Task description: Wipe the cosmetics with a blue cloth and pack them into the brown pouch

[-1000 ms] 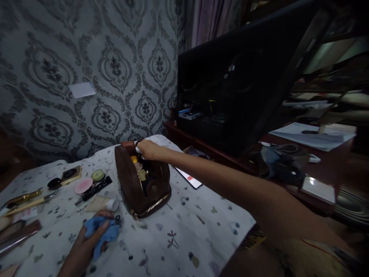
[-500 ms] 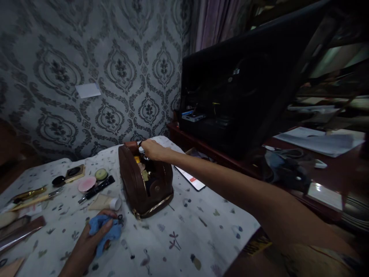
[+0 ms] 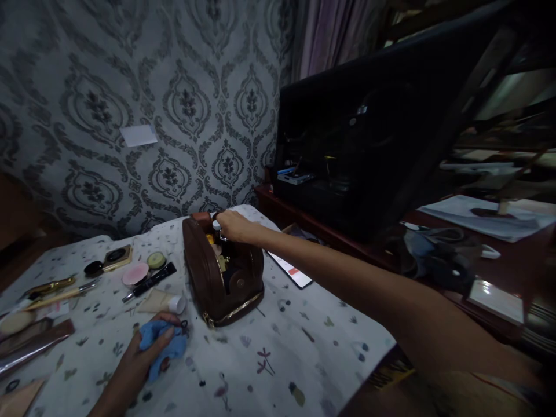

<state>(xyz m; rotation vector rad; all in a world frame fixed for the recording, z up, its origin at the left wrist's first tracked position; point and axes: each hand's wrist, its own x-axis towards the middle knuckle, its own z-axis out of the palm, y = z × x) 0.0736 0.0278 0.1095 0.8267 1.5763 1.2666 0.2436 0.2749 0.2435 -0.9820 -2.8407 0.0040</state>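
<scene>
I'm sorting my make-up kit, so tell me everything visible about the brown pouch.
The brown pouch looks like leather, rounded, with a gold zip along its lower edge and a round stud on its end. It stands upright on the printed cloth, top open, small bottles and tubes packed inside. The right hand rests at the opening, fingers among the contents. A cream tube lies just left of it; the left hand, gripping a blue cloth, is apart in front.
</scene>
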